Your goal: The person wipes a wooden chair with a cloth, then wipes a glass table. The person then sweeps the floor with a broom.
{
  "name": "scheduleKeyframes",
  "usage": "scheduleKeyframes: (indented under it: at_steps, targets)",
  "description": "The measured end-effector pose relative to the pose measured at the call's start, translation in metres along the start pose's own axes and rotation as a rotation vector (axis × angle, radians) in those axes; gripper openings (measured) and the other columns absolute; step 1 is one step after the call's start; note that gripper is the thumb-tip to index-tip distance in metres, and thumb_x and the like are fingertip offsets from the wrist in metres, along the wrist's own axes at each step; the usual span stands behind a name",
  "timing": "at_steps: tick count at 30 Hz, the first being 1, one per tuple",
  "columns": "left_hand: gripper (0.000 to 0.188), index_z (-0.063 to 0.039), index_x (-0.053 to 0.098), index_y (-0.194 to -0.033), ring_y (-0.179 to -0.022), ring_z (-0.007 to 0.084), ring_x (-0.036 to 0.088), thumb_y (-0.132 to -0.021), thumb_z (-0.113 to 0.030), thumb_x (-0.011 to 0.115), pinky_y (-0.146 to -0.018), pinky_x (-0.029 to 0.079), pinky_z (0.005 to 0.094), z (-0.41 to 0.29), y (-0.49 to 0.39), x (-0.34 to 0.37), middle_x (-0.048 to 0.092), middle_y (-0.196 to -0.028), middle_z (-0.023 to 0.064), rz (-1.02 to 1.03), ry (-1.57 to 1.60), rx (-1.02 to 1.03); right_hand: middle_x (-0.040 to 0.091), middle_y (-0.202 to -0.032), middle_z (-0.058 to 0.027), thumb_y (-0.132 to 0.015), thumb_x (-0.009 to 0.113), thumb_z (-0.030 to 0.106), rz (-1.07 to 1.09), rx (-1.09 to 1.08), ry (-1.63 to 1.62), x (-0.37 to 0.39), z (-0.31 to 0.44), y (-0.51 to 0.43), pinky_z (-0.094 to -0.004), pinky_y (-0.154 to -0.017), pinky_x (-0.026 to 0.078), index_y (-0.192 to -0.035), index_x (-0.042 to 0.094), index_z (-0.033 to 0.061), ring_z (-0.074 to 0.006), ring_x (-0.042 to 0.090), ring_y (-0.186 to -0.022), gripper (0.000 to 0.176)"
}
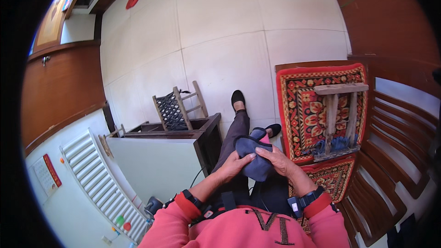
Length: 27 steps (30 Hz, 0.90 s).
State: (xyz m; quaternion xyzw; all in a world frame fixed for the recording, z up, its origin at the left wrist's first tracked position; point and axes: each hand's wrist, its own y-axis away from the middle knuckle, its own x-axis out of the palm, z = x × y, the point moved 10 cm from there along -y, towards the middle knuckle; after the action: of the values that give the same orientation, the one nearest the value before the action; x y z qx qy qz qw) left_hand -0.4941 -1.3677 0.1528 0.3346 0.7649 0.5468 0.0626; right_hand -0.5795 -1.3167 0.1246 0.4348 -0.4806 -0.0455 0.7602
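Between both hands, in front of my lap, is a soft blue-grey fabric item (259,171) with dark edging. A bit of pink shows at its upper right side; its exact kind is hard to tell. My left hand (235,164) grips its left side, thumb on top. On the right side my right hand (277,160) holds it the same way, and the two thumb tips nearly meet. The fingers beneath the cloth are hidden.
To the right, a wooden slatted bench (396,120) bears red patterned cushions (289,110), with a small wooden stool (330,117) tipped over on one. At left, a woven-seat stool (170,112) rests by a pale-topped cabinet (151,162). A white radiator (96,175) lines the wall.
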Motion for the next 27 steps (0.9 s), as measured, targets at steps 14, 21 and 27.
scheduleKeyframes:
  at_steps: [14,21,27]
  targets:
    - [0.018,-0.003,0.066,-0.102,-0.088,0.0101,0.060,-0.087,-0.013,0.066,-0.080,0.049,0.0271,-0.107,0.084,-0.238,0.067,-0.098,0.0024,-0.720,-0.192,0.349,0.059,-0.112,-0.0093,-0.090,0.062,0.030,-0.418,-0.092,0.302,-0.055,0.086,-0.034,-0.0286,-0.077,0.053,-0.128,0.045,0.0041,-0.0175,0.062,-0.097,0.050]
    - [0.024,0.001,0.065,-0.099,-0.081,0.0091,0.059,-0.090,-0.021,0.064,-0.074,0.049,0.0260,-0.122,0.158,-0.326,0.067,-0.090,0.0025,-1.008,-0.161,0.433,0.056,-0.125,-0.0076,-0.089,0.061,0.023,-0.263,0.057,0.603,0.009,0.090,-0.065,-0.0302,-0.091,0.045,-0.136,0.044,0.0080,-0.0172,0.054,-0.113,0.053]
    - [0.038,0.001,0.060,-0.113,-0.093,0.0098,0.057,-0.092,-0.030,0.059,-0.080,0.049,0.0284,-0.087,0.077,-0.189,0.064,-0.103,0.0062,-0.446,0.048,0.201,0.037,-0.143,-0.0111,-0.080,0.073,0.017,0.140,-0.030,0.626,0.171,0.075,-0.101,-0.0351,-0.101,0.041,-0.147,0.029,0.0131,-0.0209,0.038,-0.130,0.080]
